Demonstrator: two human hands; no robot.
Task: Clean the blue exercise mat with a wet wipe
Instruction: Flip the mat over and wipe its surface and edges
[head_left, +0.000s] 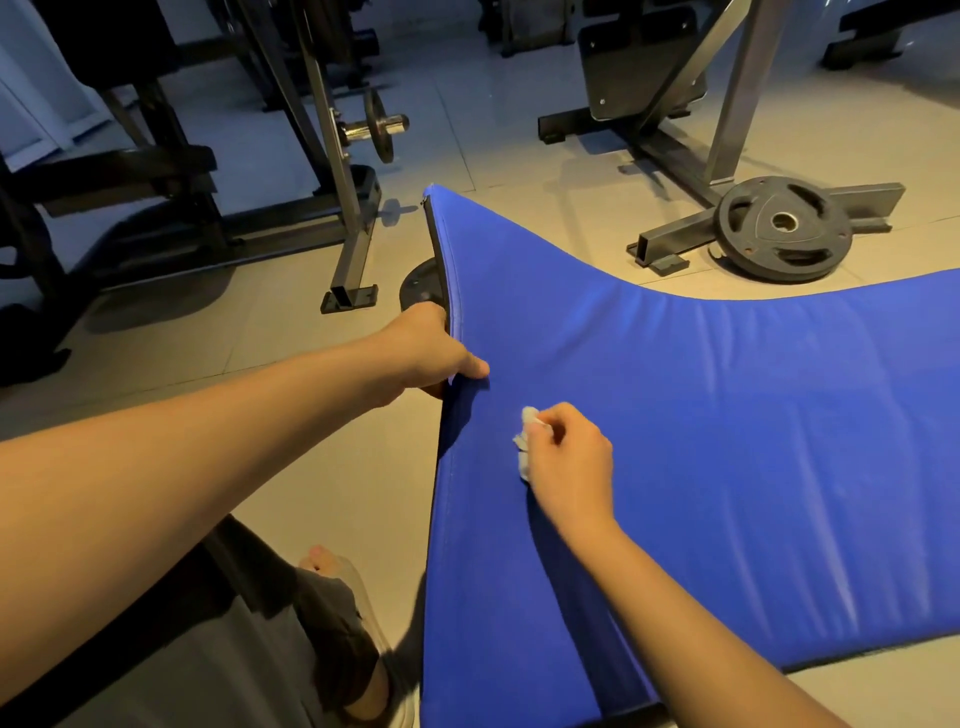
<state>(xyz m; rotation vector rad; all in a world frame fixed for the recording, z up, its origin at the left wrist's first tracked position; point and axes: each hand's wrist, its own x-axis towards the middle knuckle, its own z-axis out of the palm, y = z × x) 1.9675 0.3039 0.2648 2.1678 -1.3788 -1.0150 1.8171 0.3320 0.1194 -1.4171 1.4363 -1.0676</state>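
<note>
head view: left grip (431, 348) clasps the lifted edge of the thick blue padded exercise mat (727, 415) on the tiled floor (363, 467); right grip (569, 460) pinches a crumpled white wet wipe (523, 441) against it. wiping seems in hand; next, i think, press and sweep rightward.

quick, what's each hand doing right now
Left hand: grips the raised edge of the blue mat, thumb on top.
Right hand: pinches a crumpled wet wipe against the mat.
</note>
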